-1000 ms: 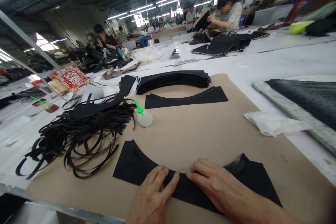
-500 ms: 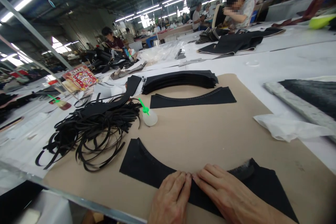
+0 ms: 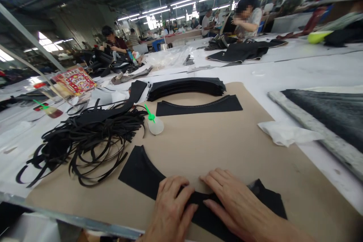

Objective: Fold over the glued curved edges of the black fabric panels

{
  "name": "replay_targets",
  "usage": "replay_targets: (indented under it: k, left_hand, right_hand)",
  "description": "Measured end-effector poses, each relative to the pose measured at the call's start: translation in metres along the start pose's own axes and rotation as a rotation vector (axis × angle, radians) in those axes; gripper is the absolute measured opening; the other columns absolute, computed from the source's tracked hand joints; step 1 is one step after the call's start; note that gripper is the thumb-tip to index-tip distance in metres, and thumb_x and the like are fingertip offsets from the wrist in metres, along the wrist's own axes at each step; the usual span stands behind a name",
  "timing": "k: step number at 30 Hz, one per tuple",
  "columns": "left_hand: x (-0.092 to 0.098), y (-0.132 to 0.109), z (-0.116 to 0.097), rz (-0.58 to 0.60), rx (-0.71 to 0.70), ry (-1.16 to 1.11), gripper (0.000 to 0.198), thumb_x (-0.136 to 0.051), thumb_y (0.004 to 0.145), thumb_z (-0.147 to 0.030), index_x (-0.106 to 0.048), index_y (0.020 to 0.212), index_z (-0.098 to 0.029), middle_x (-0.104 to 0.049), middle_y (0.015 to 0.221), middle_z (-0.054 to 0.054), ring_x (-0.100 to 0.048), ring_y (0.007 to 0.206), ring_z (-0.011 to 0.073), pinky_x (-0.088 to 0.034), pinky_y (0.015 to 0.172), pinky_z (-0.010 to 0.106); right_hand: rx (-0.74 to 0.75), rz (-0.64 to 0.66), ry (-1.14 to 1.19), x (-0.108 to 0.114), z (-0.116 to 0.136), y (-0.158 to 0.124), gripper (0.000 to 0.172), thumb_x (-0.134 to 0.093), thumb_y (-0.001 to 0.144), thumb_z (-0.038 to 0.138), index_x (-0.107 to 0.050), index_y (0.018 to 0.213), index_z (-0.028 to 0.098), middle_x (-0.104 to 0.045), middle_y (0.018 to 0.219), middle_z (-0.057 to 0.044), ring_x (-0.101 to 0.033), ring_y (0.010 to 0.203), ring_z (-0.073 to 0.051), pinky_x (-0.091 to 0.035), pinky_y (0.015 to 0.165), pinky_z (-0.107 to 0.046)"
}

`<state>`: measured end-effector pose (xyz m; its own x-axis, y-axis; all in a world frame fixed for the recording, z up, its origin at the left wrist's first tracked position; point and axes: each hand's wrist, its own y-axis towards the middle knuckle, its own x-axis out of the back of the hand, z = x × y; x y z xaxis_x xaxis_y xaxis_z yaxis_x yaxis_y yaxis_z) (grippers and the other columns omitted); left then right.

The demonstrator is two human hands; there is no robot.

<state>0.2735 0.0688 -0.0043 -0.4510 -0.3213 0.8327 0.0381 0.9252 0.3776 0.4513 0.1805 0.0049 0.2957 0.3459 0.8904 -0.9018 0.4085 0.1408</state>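
Observation:
A black fabric piece (image 3: 138, 174) with a concave curved edge lies on the brown board before me. Along that curve runs a narrow strip that looks folded over, with a paler patch near its right end. My left hand (image 3: 172, 204) rests on the middle of the piece at the curve, fingers bent, thumb apart from the forefinger. To its right, my right hand (image 3: 232, 200) lies across the piece, fingers stretched past the curved edge and thumb spread on the fabric. Both hands cover part of the edge.
Beyond lie a similar black piece (image 3: 198, 107) and a stack of black pieces (image 3: 184, 89). A green-tipped squeeze bottle (image 3: 155, 125) stands beside tangled black strips (image 3: 96, 132). On the right are white crumpled sheeting (image 3: 289, 133) and a grey-edged slab (image 3: 309, 121). Co-workers sit farther back.
My hands have gone from fingertips meeting at the curved edge to lying farther apart, thumbs spread from the fingers. The camera view has shifted slightly right.

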Motion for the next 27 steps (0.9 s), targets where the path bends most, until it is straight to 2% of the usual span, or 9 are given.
replay_targets:
  k: [2, 4, 7, 10, 15, 17, 19, 23, 27]
  left_hand:
    - [-0.006, 0.007, -0.008, 0.099, 0.132, -0.060, 0.028, -0.062, 0.077, -0.008, -0.060, 0.102, -0.020, -0.063, 0.101, 0.006, -0.056, 0.095, 0.0239, -0.047, 0.083, 0.040]
    - [-0.011, 0.015, -0.015, 0.189, 0.204, -0.107, 0.031, -0.058, 0.075, -0.004, -0.060, 0.100, -0.021, -0.062, 0.097, 0.004, -0.056, 0.092, 0.0237, -0.046, 0.082, 0.041]
    - [-0.015, 0.025, -0.019, 0.255, 0.227, -0.153, 0.037, -0.051, 0.071, 0.003, -0.062, 0.094, -0.023, -0.062, 0.093, 0.002, -0.055, 0.090, 0.0229, -0.045, 0.082, 0.040]
    - [-0.017, 0.029, -0.022, 0.263, 0.210, -0.181, 0.037, -0.046, 0.071, 0.004, -0.063, 0.089, -0.023, -0.062, 0.089, 0.002, -0.056, 0.087, 0.0221, -0.047, 0.078, 0.038]
    - [-0.020, 0.025, -0.028, 0.212, 0.133, -0.142, 0.031, -0.039, 0.080, -0.002, -0.064, 0.086, -0.020, -0.061, 0.084, 0.005, -0.058, 0.081, 0.0211, -0.052, 0.071, 0.034]
    - [-0.024, 0.020, -0.028, 0.178, 0.056, -0.095, 0.031, -0.038, 0.082, -0.004, -0.064, 0.087, -0.018, -0.062, 0.085, 0.006, -0.059, 0.079, 0.0206, -0.054, 0.068, 0.032]
    - [-0.030, 0.012, -0.025, 0.118, -0.067, -0.002, 0.033, -0.038, 0.083, -0.004, -0.065, 0.097, -0.016, -0.064, 0.089, 0.008, -0.060, 0.080, 0.0205, -0.055, 0.068, 0.032]
    - [-0.044, -0.010, -0.016, -0.067, -0.315, 0.282, 0.043, -0.040, 0.083, 0.000, -0.059, 0.120, -0.008, -0.066, 0.105, 0.011, -0.062, 0.099, 0.0215, -0.055, 0.083, 0.030]
    - [-0.044, -0.019, -0.010, -0.107, -0.365, 0.368, 0.041, -0.042, 0.086, -0.002, -0.059, 0.122, -0.012, -0.067, 0.111, 0.009, -0.060, 0.111, 0.0192, -0.052, 0.092, 0.027]
  right_hand:
    - [-0.040, 0.063, 0.031, 0.009, -0.001, -0.001, 0.021, -0.059, 0.086, 0.016, -0.054, 0.106, 0.021, -0.059, 0.103, -0.005, -0.053, 0.095, -0.025, -0.041, 0.090, -0.046]
    - [-0.076, 0.123, 0.048, 0.014, -0.003, -0.001, 0.019, -0.060, 0.084, 0.015, -0.055, 0.101, 0.020, -0.060, 0.100, -0.004, -0.053, 0.094, -0.025, -0.040, 0.090, -0.046]
    - [-0.098, 0.174, 0.078, 0.018, -0.007, 0.001, 0.016, -0.061, 0.081, 0.013, -0.055, 0.094, 0.019, -0.060, 0.096, -0.004, -0.053, 0.093, -0.023, -0.039, 0.089, -0.043]
    - [-0.097, 0.194, 0.124, 0.020, -0.014, 0.000, 0.014, -0.063, 0.080, 0.013, -0.055, 0.090, 0.019, -0.059, 0.095, -0.002, -0.053, 0.091, -0.022, -0.040, 0.086, -0.038]
    - [-0.047, 0.185, 0.177, 0.023, -0.023, -0.006, 0.011, -0.058, 0.083, 0.012, -0.054, 0.087, 0.021, -0.058, 0.093, 0.000, -0.053, 0.088, -0.018, -0.041, 0.080, -0.031]
    - [-0.017, 0.189, 0.186, 0.025, -0.025, -0.009, 0.010, -0.056, 0.086, 0.011, -0.054, 0.086, 0.021, -0.058, 0.091, 0.000, -0.053, 0.087, -0.017, -0.041, 0.079, -0.029]
    - [0.020, 0.182, 0.179, 0.026, -0.025, -0.013, 0.011, -0.052, 0.089, 0.011, -0.055, 0.089, 0.021, -0.058, 0.092, 0.000, -0.053, 0.087, -0.016, -0.041, 0.078, -0.028]
    - [0.133, 0.180, 0.105, 0.024, -0.030, -0.021, 0.017, -0.042, 0.093, 0.009, -0.057, 0.091, 0.019, -0.058, 0.091, -0.003, -0.051, 0.085, -0.017, -0.042, 0.078, -0.029]
    - [0.185, 0.203, 0.075, 0.022, -0.035, -0.025, 0.020, -0.040, 0.094, 0.008, -0.059, 0.095, 0.017, -0.059, 0.092, -0.005, -0.051, 0.086, -0.018, -0.042, 0.080, -0.031]
